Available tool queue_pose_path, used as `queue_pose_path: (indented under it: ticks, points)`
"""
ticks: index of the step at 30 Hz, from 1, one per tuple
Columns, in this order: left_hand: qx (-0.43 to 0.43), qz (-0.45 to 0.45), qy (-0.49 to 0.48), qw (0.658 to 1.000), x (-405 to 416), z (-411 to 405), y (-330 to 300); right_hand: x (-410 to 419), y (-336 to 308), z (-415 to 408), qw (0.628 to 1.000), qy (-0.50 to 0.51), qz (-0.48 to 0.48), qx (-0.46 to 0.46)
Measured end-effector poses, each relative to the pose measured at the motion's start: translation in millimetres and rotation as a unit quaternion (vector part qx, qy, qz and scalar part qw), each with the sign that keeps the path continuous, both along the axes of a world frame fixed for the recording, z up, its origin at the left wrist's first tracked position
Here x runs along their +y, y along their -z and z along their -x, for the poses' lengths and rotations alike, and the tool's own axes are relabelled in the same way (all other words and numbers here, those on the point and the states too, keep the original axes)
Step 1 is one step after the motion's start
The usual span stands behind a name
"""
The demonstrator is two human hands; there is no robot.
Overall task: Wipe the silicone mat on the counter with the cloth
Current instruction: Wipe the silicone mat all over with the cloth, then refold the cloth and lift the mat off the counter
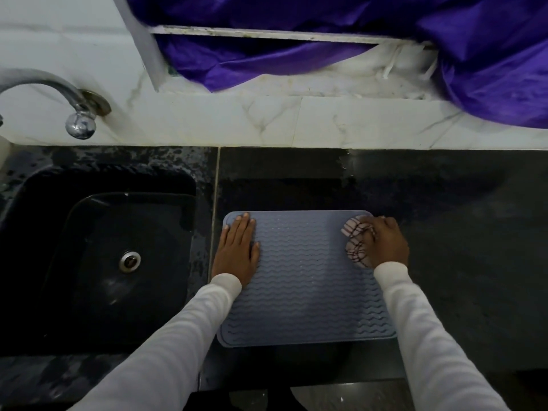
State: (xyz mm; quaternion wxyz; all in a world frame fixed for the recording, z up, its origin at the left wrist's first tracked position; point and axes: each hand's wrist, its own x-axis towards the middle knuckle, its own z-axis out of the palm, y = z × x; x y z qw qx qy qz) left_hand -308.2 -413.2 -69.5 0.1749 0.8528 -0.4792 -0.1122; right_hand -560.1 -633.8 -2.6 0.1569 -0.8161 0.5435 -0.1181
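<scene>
Mat [305, 280] lies flat on the black counter [444, 232], just right of the sink [98, 256], its left edge near the seam between the two slabs.

Your left hand [238, 250] is spread flat, fingers straight and together, palm down on the mat's far-left corner. Judged purpose: an anchor. Silicone on polished stone may creep under a sideways wipe, so the weight of that hand pins it.

Your right hand [385, 241] is curled over the cloth [355, 241], bunched into a wad and pressed to the mat at its far-right corner. A wad gives a firmer rubbing face than a loose sheet. Starting at a corner suggests strokes across or toward you; most of the mat looks not yet covered, though wetness is hard to read in this light.

Materials:
- Mat: grey-blue, matte, rounded corners, raised wavy ridges inside a smooth border. Ridges will likely trap residue; wipe along them.
- Cloth: pale, dark checked lines, soft and crumpled.
- Counter: dark, glossy, speckled, with wet patches behind the sink.
- Sink: black, with a metal drain.
- Tap [77, 114]: chromed, at the marble-look backsplash.
- Purple fabric [326, 40]: thin, sheeny, draped above.
</scene>
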Motion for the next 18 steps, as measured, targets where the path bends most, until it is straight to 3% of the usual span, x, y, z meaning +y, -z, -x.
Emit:
queue_pose_path:
  ticks: [3, 5, 7, 9, 12, 18]
  points:
    - [0.048, 0.025, -0.007, 0.999, 0.3, -1.9, -2.4, 34.1, -8.2, -11.0, 0.984, 0.033, -0.075, -0.158]
    - [0.085, 0.051, -0.009, 0.995, 0.4, 2.9, -12.1, 60.0, -15.4, -21.9, 0.922, 0.093, -0.193, -0.323]
    - [0.115, 0.078, 0.020, 0.990, 0.9, 17.9, -29.9, 84.2, -21.4, -33.2, 0.852, 0.145, -0.276, -0.421]
    - [0.217, 0.095, 0.063, 0.969, 2.1, 45.9, -55.6, 104.6, -21.5, -41.0, 0.806, 0.180, -0.309, -0.472]
    - [0.376, 0.128, 0.098, 0.912, 9.2, 89.9, -84.5, 128.7, -25.1, -48.4, 0.744, 0.210, -0.341, -0.534]
    - [0.341, 0.180, 0.034, 0.922, 22.2, 123.1, -89.2, 151.1, -41.4, -40.4, 0.673, 0.174, -0.420, -0.583]
